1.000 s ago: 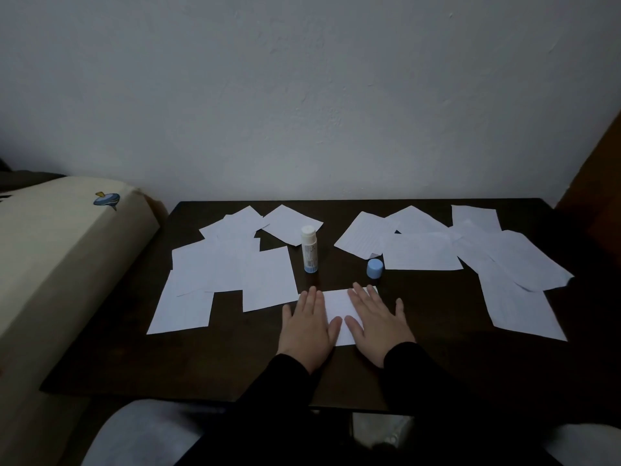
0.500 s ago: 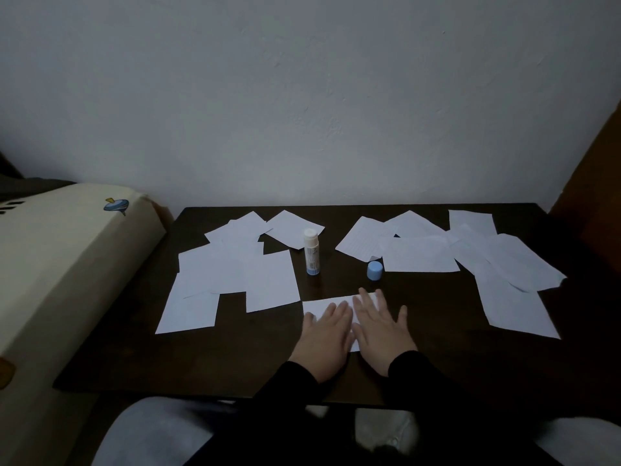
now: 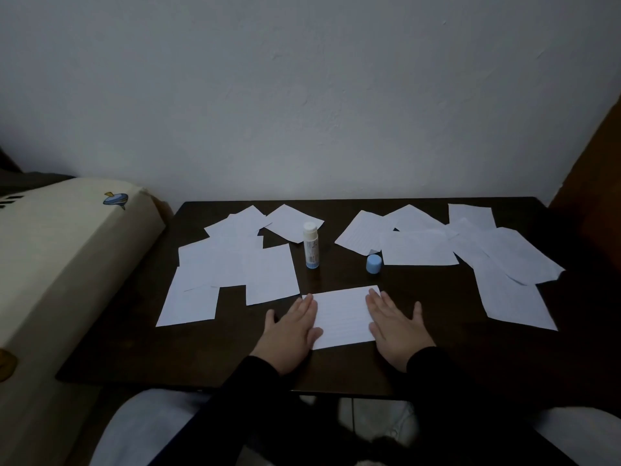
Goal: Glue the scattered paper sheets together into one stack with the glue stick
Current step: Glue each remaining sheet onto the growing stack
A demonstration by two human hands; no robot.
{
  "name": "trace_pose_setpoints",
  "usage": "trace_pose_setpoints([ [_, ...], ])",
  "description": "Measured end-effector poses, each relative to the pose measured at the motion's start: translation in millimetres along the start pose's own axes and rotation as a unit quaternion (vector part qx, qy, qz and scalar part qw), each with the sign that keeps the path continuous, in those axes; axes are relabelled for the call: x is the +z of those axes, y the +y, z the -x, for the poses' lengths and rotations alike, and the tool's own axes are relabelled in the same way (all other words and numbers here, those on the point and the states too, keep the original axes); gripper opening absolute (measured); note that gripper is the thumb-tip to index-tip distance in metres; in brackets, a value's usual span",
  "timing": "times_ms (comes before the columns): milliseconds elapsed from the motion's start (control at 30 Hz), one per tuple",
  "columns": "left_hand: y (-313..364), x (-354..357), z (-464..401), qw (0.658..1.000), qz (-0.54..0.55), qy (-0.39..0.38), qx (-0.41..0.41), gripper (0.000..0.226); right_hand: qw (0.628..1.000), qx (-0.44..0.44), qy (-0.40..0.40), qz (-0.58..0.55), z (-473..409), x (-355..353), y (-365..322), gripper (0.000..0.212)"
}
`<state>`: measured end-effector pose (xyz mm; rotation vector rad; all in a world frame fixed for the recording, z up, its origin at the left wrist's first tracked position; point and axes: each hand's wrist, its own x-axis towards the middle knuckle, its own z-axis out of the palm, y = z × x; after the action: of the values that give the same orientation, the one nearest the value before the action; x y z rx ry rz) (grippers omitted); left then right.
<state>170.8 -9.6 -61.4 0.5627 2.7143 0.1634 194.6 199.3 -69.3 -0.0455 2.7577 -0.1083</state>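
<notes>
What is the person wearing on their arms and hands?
Both arms wear long black sleeves reaching the wrists. The left hand and right hand are bare: no gloves, and no rings or watch that I can see.

This looks like a room in a home, dimly lit. A small dark wooden surface (image 3: 437,358) stands pushed against a plain, slightly uneven white plastered wall (image 3: 302,95). On the left, just beside it, lies a cream-coloured padded piece of furniture (image 3: 60,264), perhaps a mattress or sofa arm, printed with a small blue cartoon figure (image 3: 116,199). At the far right a brown wooden panel (image 3: 598,169), maybe a door, rises beside the wall.
</notes>
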Motion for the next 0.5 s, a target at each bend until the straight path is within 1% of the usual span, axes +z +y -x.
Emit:
trace_pose_setpoints([
  [100, 7, -7, -3, 1.000, 0.017, 0.003, 0.000, 0.059, 1.000, 0.003, 0.009, 0.013, -2, -9, -5, 0.055],
  [200, 8, -7, -5, 0.999, 0.040, 0.006, 0.019, 0.059, 0.999, -0.034, 0.002, 0.008, -3, -18, -4, 0.063],
  [267, 3, -7, -5, 0.998, 0.056, -0.009, 0.029, 0.061, 0.998, -0.056, -0.016, -0.007, -2, -17, 1, 0.065],
  [367, -7, -17, -5, 0.997, 0.068, -0.040, 0.026, 0.071, 0.997, -0.081, 0.006, -0.016, 2, -6, 13, 0.057],
  [433, -9, -27, -7, 0.995, 0.072, -0.063, 0.019, 0.073, 0.996, -0.087, 0.016, -0.026, 3, -2, 17, 0.057],
  [467, -10, -30, -10, 0.995, 0.087, -0.051, 0.015, 0.069, 0.996, -0.083, 0.020, -0.039, 1, -1, 18, 0.059],
  [500, -9, -33, -13, 0.992, 0.122, -0.015, 0.009, 0.063, 0.995, -0.076, 0.026, -0.055, -1, -3, 17, 0.060],
])
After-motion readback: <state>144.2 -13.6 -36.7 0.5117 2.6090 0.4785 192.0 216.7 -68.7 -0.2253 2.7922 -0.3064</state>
